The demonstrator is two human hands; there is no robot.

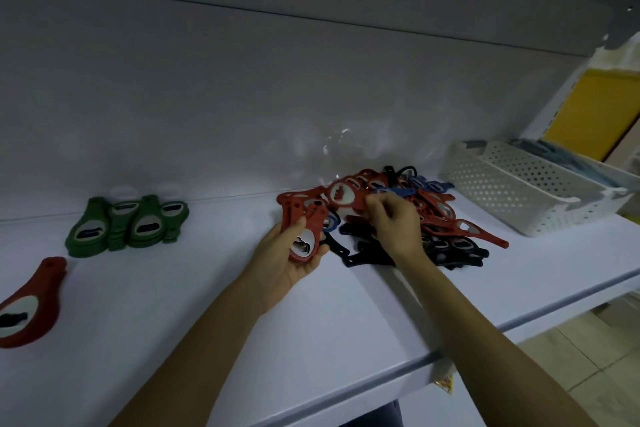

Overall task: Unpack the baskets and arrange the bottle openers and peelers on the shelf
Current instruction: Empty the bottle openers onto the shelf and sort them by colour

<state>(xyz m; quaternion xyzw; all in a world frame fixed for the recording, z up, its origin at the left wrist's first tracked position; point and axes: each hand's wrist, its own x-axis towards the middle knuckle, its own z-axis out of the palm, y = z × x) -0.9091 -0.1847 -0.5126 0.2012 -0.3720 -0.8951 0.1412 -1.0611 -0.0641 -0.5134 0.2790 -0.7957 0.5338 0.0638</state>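
Observation:
A mixed pile of red, black and blue bottle openers (433, 218) lies on the white shelf (207, 288). My left hand (291, 260) grips a small stack of red openers (303, 229), palm up, just left of the pile. My right hand (394, 218) reaches into the pile and pinches a red opener (346, 198) at its top. Green openers (128, 225) stand sorted in neat stacks at the back left. A single red opener (31, 302) lies at the far left.
A white perforated basket (512, 191) sits on the shelf at the right, with a second basket holding blue items (568, 159) behind it. The shelf's front edge (450, 354) runs diagonally below my arms. A yellow panel (595, 107) stands at the far right.

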